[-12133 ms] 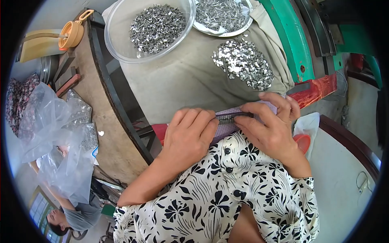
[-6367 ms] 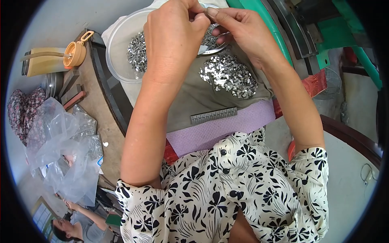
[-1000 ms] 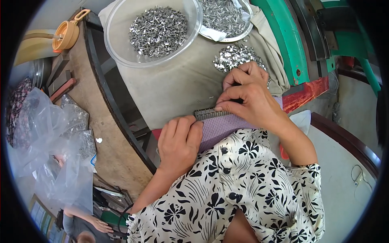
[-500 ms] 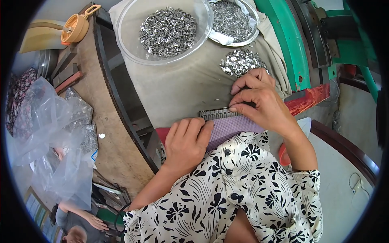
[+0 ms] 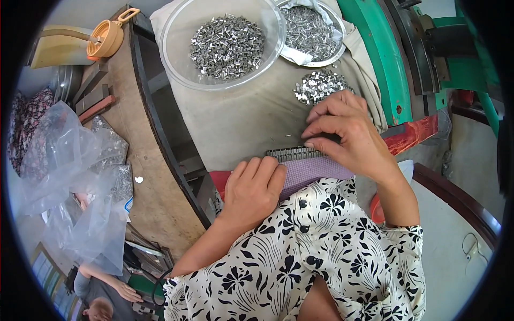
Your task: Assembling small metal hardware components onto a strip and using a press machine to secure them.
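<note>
Curling the left hand (image 5: 254, 187) over the purple cloth (image 5: 316, 170), at the left end of a dark rack (image 5: 293, 154); not being able to tell whether grasping the rack or only resting beside it. Bending the thumb and forefinger of the right hand (image 5: 307, 139) toward each other at the rack's right end, covering part of it; not being able to tell whether pinching anything between the tips. Seeing the rack lying between both hands, just beyond the purple cloth, along the near edge of the grey cloth (image 5: 225, 117), and showing a close row of fine bars. Seeing a loose pin (image 5: 289, 135) lying just beyond the rack. Having a pile of shiny flakes (image 5: 316, 87) beyond the right hand, near a dish (image 5: 341, 49) of pins (image 5: 308, 35). Facing a clear tub (image 5: 174, 51) of short metal bits (image 5: 227, 47), just left of the dish. Sitting near a green machine (image 5: 377, 53) on the right, and a wooden surface (image 5: 155, 214) on the left, with plastic bags (image 5: 85, 219) at its outer side and an orange cup (image 5: 110, 40) toward its far end. Wearing a patterned shirt (image 5: 289, 262). Seeing a co-worker (image 5: 104, 294) in grey at the lower left.
</note>
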### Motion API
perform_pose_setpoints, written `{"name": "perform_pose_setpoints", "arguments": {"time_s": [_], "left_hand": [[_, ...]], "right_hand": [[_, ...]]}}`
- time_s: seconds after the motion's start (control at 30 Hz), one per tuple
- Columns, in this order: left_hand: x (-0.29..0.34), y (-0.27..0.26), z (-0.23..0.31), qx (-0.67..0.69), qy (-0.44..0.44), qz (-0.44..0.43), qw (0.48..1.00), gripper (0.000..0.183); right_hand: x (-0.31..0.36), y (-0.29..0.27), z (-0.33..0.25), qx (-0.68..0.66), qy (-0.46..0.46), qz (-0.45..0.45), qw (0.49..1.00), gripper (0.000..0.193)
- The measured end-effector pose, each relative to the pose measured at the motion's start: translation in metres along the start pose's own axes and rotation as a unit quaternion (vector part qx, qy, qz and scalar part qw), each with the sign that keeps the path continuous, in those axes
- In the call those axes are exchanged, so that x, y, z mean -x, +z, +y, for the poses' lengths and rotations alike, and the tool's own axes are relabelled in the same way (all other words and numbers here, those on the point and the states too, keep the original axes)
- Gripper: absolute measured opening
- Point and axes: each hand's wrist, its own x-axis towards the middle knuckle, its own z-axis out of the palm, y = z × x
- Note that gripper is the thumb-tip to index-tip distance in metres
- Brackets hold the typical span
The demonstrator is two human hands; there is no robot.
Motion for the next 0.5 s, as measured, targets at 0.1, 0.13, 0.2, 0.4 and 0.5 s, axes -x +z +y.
{"name": "perform_pose_setpoints", "arguments": {"time_s": [0.1, 0.13, 0.2, 0.4, 0.5], "left_hand": [[-0.002, -0.006, -0.004, 0.038, 0.003, -0.036, 0.999, 0.015], [-0.003, -0.008, -0.004, 0.038, 0.004, -0.037, 0.999, 0.015], [-0.006, -0.012, -0.005, 0.101, -0.027, -0.004, 0.994, 0.015], [-0.031, -0.025, -0.025, 0.107, -0.119, 0.101, 0.982, 0.018], [-0.043, -0.018, -0.037, 0.112, -0.14, 0.062, 0.982, 0.013]], "right_hand": [[-0.01, 0.003, -0.003, 0.0, -0.018, 0.021, 1.0, 0.013], [-0.013, 0.004, -0.004, -0.005, -0.019, 0.01, 1.0, 0.015], [-0.02, 0.011, -0.005, -0.001, -0.033, 0.007, 0.999, 0.014], [-0.024, 0.015, -0.01, 0.138, -0.062, -0.066, 0.986, 0.012], [-0.02, 0.011, -0.008, 0.113, -0.047, -0.064, 0.99, 0.01]]}}
